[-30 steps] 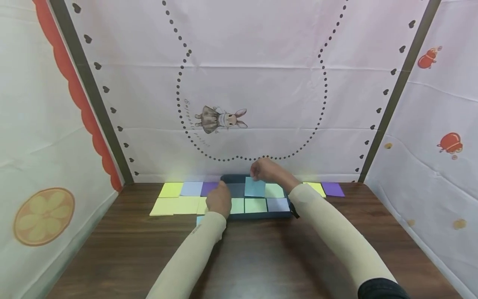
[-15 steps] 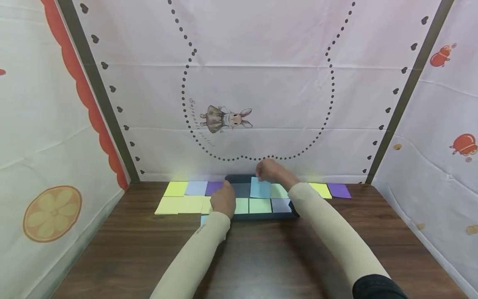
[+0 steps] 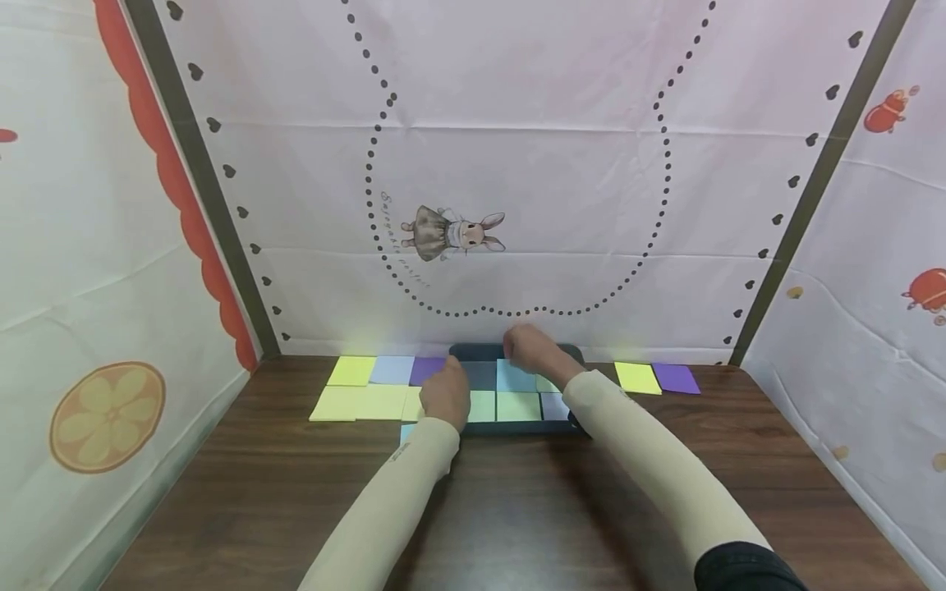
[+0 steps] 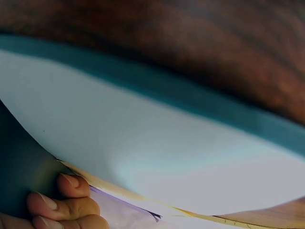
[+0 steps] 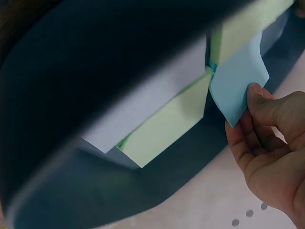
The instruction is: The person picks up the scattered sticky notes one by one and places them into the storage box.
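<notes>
My right hand [image 3: 532, 349] pinches a blue sticky note [image 3: 515, 376] over the back row of the dark tray [image 3: 521, 428]. In the right wrist view, thumb and fingers hold this blue note by its corner, its sheet curved beside a pale green one. At the tray's left end my left hand [image 3: 447, 394] grips the side; its curled fingertips [image 4: 74, 186] show against the dark wall in the left wrist view. The tray's front row holds two green notes [image 3: 519, 406] and a lavender one [image 3: 553, 405]. Behind my right wrist, a green note is partly hidden.
Yellow [image 3: 352, 370], light blue [image 3: 392, 369] and purple notes [image 3: 426, 369] lie left of the tray, with pale yellow ones [image 3: 380, 402] in front. A yellow note [image 3: 637, 377] and a purple note [image 3: 676, 378] lie right. A cloth wall [image 3: 576, 205] stands behind.
My right hand has lowered the blue note toward the tray's back row, so it lies flatter there. The left hand stays at the tray's left end. The head view has shifted slightly.
</notes>
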`<state>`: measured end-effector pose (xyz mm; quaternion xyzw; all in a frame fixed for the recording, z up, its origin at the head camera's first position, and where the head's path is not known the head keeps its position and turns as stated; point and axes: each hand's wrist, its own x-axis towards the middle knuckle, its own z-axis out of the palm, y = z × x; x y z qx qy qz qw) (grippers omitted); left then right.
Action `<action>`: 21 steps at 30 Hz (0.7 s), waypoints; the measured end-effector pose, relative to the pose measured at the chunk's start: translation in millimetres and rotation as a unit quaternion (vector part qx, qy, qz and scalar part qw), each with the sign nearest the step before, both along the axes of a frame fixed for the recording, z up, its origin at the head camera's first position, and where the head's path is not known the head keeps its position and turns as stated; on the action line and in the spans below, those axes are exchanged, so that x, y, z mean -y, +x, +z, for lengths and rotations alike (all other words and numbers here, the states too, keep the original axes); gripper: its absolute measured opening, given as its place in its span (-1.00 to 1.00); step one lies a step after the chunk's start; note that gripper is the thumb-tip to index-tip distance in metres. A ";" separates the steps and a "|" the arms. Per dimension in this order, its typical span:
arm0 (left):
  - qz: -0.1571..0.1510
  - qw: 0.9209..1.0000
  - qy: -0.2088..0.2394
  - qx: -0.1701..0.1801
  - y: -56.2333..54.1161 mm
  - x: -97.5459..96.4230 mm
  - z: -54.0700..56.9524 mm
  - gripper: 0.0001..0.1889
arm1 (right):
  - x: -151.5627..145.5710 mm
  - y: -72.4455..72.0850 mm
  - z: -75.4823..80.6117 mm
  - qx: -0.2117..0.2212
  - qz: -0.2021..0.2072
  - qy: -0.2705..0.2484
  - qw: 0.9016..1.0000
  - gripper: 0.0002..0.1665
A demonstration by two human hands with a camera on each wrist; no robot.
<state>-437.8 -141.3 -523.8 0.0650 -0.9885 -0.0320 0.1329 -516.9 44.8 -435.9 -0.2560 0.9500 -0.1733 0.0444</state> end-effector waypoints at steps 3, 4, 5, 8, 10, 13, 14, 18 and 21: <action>-0.001 1.000 0.000 -0.001 3.2 -2.2 2.7 -0.64 | 1.3 2.5 -4.5 -0.006 0.008 0.011 1.000 -0.84; 0.000 1.000 -0.002 0.000 3.6 -2.6 3.0 -0.64 | 1.6 3.2 -6.5 -0.009 0.010 0.010 1.000 -0.84; 0.000 1.000 -0.005 0.000 3.3 -2.6 3.0 -0.63 | 2.1 4.2 -8.0 -0.015 0.012 0.009 1.000 -0.84; 0.000 1.000 -0.012 0.000 -0.2 -2.1 0.4 -0.62 | 3.3 0.4 -15.3 -0.034 0.019 0.013 0.999 -0.88; 0.001 1.000 -0.013 0.004 -2.9 -1.8 -1.8 -0.62 | 2.9 5.0 -15.1 -0.027 0.012 0.012 0.999 -0.89; 0.001 1.000 -0.011 0.009 -4.7 -1.3 -3.3 -0.62 | 2.1 12.8 -13.3 -0.004 0.003 0.016 1.000 -0.75; 0.001 1.000 -0.009 0.010 -4.9 -1.3 -3.3 -0.62 | 2.4 16.7 -11.1 0.016 -0.006 0.005 1.000 -0.70; 0.003 1.000 -0.009 0.015 -3.6 -1.2 -2.2 -0.62 | 3.5 26.3 -5.7 0.041 -0.011 -0.025 0.999 -0.63; 0.004 1.000 -0.008 0.013 -2.9 -0.5 -1.4 -0.64 | 3.9 16.5 -17.5 0.008 0.012 -0.011 1.000 -0.64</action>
